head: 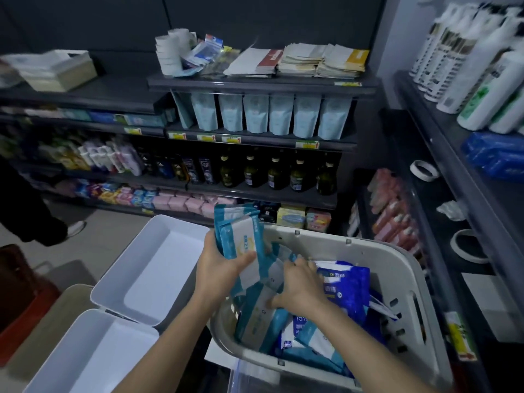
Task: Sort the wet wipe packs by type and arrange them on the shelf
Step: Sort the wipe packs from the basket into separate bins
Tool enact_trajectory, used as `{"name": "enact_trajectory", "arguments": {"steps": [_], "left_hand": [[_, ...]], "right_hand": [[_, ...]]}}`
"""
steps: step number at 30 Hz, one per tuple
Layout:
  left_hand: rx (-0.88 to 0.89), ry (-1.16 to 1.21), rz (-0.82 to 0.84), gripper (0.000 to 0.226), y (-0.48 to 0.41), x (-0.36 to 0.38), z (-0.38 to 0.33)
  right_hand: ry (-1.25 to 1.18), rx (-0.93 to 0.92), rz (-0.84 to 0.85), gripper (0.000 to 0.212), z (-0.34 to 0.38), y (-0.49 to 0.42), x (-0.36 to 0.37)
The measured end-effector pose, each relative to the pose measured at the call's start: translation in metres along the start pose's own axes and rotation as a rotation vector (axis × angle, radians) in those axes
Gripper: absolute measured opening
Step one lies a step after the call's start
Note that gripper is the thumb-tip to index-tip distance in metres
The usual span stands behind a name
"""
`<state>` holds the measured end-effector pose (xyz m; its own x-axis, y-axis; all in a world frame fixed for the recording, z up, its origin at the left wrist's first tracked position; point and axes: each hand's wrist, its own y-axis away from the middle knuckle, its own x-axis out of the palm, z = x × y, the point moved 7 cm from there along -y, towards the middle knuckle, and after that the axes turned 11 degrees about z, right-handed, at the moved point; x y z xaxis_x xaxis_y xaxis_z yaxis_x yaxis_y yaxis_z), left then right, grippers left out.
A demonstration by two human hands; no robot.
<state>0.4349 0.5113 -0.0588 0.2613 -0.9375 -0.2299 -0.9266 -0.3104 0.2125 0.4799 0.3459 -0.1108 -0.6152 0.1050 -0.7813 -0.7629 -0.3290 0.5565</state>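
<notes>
A grey basket [397, 268] in front of me holds several wet wipe packs, some teal and white [255, 319], some dark blue [344, 285]. My left hand [218, 268] grips a bundle of teal and white packs [238, 231], lifted upright over the basket's left rim. My right hand [300, 287] reaches into the basket with its fingers curled on a teal and white pack lying between the bundle and the dark blue packs.
Two white bins [153, 268] [93, 355] stand left of the basket. Dark store shelves [255, 80] ahead carry pouches, bottles and packets. A shelf unit [442, 194] on the right holds white bottles and blue packs. A person's leg and shoe [56, 225] are at far left.
</notes>
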Motion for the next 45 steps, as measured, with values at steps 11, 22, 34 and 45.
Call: {"name": "enact_trajectory", "arguments": {"steps": [11,22,34,45], "left_hand": [[-0.075,0.301,-0.076,0.048,0.005,-0.04,0.018],[-0.114,0.392,0.012,0.032,0.015,-0.046,0.025],[-0.203,0.578,0.04,0.02,0.011,-0.126,0.036],[-0.39,0.155,-0.054,0.046,-0.078,-0.258,0.137]], "right_hand": [[-0.563,-0.257,-0.147,0.01,0.002,0.024,0.003],[-1.177,-0.198,-0.377,0.014,0.001,0.025,-0.062],[-1.312,-0.142,-0.218,0.031,0.109,-0.031,-0.054],[-1.02,0.016,-0.197,0.026,0.222,-0.138,-0.001]]}}
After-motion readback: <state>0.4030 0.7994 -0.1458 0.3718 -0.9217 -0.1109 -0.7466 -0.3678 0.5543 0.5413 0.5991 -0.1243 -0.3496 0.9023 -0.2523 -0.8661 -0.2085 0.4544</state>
